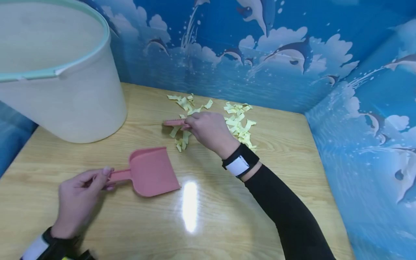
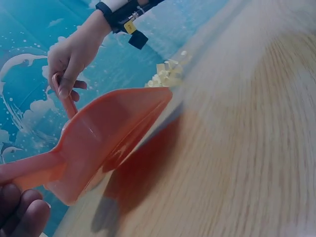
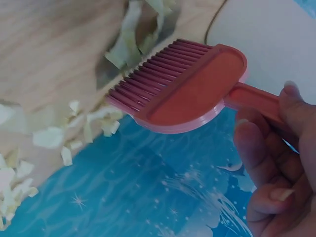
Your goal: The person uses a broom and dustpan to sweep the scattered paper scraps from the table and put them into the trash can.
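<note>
My left hand (image 1: 79, 196) grips the handle of a pink dustpan (image 1: 153, 171) close over the wooden table, its wide lip facing right. In the left wrist view the dustpan (image 2: 111, 131) is tilted and casts a shadow on the wood. My right hand (image 1: 211, 130) pinches the handle of a small pink brush (image 1: 173, 123), held among pale yellow paper scraps (image 1: 240, 122). Seen from the right wrist, the brush (image 3: 192, 91) has its bristles pointing at the scraps (image 3: 126, 42). Some scraps are hidden behind the right hand in the head view.
A large white bin (image 1: 87, 97) with a light green rim stands at the table's back left. Blue dolphin-print sheeting (image 1: 208, 57) rises behind the table (image 1: 276, 173) and along its right side. A bright light reflection lies right of the dustpan.
</note>
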A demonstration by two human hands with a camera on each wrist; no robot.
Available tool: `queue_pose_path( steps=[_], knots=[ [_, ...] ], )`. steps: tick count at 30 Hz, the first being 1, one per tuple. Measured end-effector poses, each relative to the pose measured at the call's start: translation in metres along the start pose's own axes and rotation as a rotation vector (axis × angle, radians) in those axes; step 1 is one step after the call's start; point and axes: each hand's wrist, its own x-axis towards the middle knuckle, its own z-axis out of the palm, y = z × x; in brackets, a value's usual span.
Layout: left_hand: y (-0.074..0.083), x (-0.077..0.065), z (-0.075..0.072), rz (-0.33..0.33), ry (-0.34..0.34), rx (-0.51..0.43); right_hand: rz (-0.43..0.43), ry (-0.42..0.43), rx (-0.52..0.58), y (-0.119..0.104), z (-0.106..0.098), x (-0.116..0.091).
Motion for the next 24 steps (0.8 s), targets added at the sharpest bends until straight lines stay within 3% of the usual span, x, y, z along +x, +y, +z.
queue_pose_path(
  steps=[4,10,15,18,24],
  knots=[
    [-0.004,0.0,0.004,0.013,0.015,0.013,-0.013,-0.004,-0.007,-0.004,-0.001,-0.018],
    [-0.009,0.004,0.005,0.029,0.039,0.015,-0.023,0.028,0.008,-0.017,-0.029,-0.051],
    [-0.006,0.006,0.005,0.038,0.041,0.033,0.007,0.074,0.026,-0.018,-0.049,-0.055],
    [-0.004,0.007,0.006,0.031,0.045,0.041,0.038,0.07,0.026,-0.013,-0.046,-0.048],
    [-0.004,0.007,0.007,0.037,0.061,0.056,0.066,-0.004,0.042,-0.006,-0.018,-0.036]
  ],
)
